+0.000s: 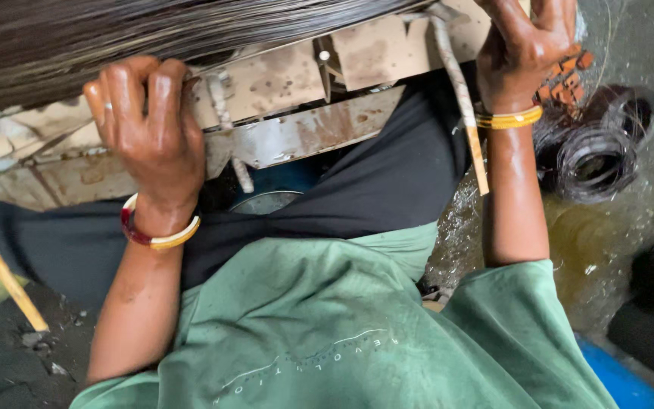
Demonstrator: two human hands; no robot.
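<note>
Across the top of the view a thick bundle of dark wire (153,30) lies on a stained metal frame (297,98). Left hand (149,129) curls its grip over the frame's edge — steadying it, seemingly; right hand (527,45) is closed around a taped rod (459,91), beside wire coils (596,159) on the floor.

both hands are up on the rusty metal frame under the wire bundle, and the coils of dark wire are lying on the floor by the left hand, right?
Not quite. The coils of dark wire lie on the floor by the right hand, not the left hand. The head view shows it. Both hands are indeed up on the rusty metal frame under the wire bundle.
</note>
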